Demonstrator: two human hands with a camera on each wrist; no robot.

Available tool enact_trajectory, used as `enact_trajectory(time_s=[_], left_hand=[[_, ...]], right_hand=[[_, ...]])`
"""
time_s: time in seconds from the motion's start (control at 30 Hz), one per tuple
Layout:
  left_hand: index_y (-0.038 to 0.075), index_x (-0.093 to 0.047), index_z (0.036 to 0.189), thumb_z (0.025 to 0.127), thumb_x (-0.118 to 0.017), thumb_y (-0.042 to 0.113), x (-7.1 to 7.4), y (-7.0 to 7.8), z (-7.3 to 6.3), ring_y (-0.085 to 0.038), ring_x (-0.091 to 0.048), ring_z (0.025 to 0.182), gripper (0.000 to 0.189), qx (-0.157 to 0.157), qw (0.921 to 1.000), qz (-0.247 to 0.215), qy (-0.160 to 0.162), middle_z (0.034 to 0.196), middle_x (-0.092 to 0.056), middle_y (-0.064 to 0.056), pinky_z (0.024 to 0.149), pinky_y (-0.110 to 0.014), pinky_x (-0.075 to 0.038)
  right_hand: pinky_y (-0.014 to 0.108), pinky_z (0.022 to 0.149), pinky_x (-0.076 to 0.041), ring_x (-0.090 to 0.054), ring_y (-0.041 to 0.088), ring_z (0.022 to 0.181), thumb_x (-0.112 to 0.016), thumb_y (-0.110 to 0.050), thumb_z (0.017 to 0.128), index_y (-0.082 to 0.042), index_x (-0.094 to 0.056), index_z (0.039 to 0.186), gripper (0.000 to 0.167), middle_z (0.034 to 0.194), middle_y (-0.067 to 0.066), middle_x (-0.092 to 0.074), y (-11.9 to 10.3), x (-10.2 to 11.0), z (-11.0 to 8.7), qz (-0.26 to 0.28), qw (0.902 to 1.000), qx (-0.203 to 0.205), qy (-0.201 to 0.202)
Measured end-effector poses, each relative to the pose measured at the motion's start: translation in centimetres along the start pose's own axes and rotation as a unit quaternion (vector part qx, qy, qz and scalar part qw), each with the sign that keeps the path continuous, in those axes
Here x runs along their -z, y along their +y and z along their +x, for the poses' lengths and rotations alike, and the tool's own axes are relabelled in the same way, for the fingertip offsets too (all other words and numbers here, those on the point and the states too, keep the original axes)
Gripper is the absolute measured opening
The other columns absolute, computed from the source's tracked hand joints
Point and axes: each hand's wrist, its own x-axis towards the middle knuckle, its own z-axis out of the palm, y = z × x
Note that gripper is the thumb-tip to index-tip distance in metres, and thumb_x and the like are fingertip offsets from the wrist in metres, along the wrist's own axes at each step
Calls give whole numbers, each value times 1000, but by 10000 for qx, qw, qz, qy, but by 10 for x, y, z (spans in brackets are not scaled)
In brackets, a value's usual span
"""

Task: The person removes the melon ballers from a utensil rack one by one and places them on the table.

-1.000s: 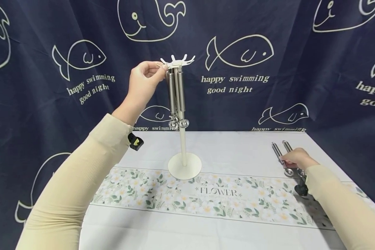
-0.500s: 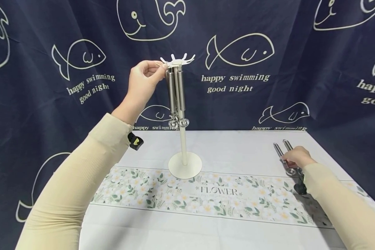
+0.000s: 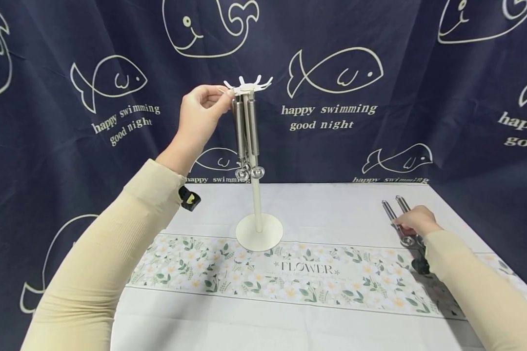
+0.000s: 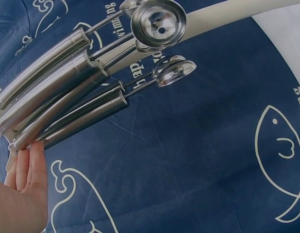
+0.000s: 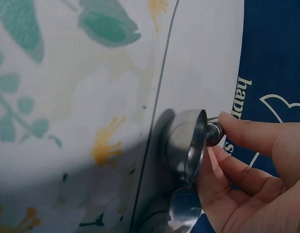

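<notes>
A white rack with radiating hooks stands on the table. Several steel melon ballers hang from it, bowls down. My left hand pinches the rack's left-hand hook between thumb and fingers. In the left wrist view, its fingers lie against the tops of the hanging handles; the exact grip is partly hidden. At the right, my right hand pinches a melon baller near its neck, low over the table. A second melon baller lies beside it, partly covered by the hand.
A floral runner crosses the white table, and the rack's round base overlaps its back edge. Dark blue printed cloth hangs behind the table. A black wrist device sits on the left wrist.
The right hand moved slightly right with its melon baller, then back left. It now covers more of the second melon baller's bowl. The left hand stays at the rack's top.
</notes>
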Motion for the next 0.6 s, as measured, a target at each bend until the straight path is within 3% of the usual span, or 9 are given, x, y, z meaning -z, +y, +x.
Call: enact_trajectory(time_s=[0.17,0.4,0.5,0.6], left_hand=[[4,-65,101,88,-71,20,1,1,1,-7,-63,79,21,-37,10000,-36,-10,84,-65,7,78,-18,-51],[5,-65,102,89,-70,22,2,2,1,-7,-63,80,22,-11,10000,82,-35,81,-64,8,81,-19,-52],[5,-65,102,89,-70,22,3,1,0,-7,-63,79,22,-4,10000,72,-36,81,-64,8,81,-20,-52],[5,-65,101,88,-70,20,3,0,0,-7,-63,78,21,-52,10000,17,-11,81,-64,8,80,-19,-52]], right_hand=[[35,65,-49,-65,16,58,-73,-19,83,24,-45,118,62,63,6,-66,-1,5,-1,38,9999,158,-19],[39,70,-52,-67,15,55,-72,-20,83,18,-54,104,47,55,-1,-65,2,15,0,318,9986,362,-228],[39,70,-57,-67,13,56,-71,-16,84,15,-53,102,40,55,-2,-65,4,20,4,888,9948,170,-462],[29,64,-58,-68,11,56,-71,-14,84,13,-53,103,38,56,-4,-65,4,25,8,1419,9876,-12,-673]])
